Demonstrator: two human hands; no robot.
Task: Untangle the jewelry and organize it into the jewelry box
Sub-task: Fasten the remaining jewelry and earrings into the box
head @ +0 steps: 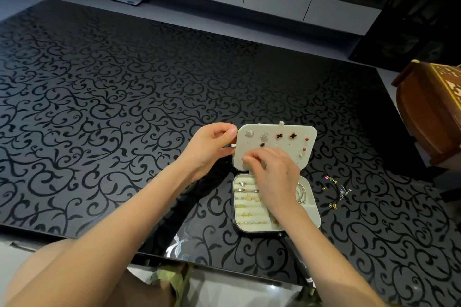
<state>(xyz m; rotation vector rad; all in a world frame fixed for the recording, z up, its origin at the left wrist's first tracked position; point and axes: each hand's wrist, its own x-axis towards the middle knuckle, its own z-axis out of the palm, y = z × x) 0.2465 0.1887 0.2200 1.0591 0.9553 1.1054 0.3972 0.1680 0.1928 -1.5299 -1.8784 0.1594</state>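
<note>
A small jewelry box point(238, 225) with a cream lining lies open on the black patterned table. Its raised earring panel point(282, 144) carries several stud earrings. My left hand point(212, 148) grips the panel's left edge. My right hand point(272, 172) hovers over the panel's lower part, fingertips pinched together against it; what they pinch is too small to tell. Rings and small gold pieces sit in the box's slots point(249, 203). Silver bangles point(301, 193) lie in its right compartment. Loose earrings point(334, 192) lie on the table to the right of the box.
A carved wooden box point(431, 117) stands at the table's right edge. The table point(112, 107) stretches wide to the left and back. Its near edge runs just below the jewelry box. My knees show under it.
</note>
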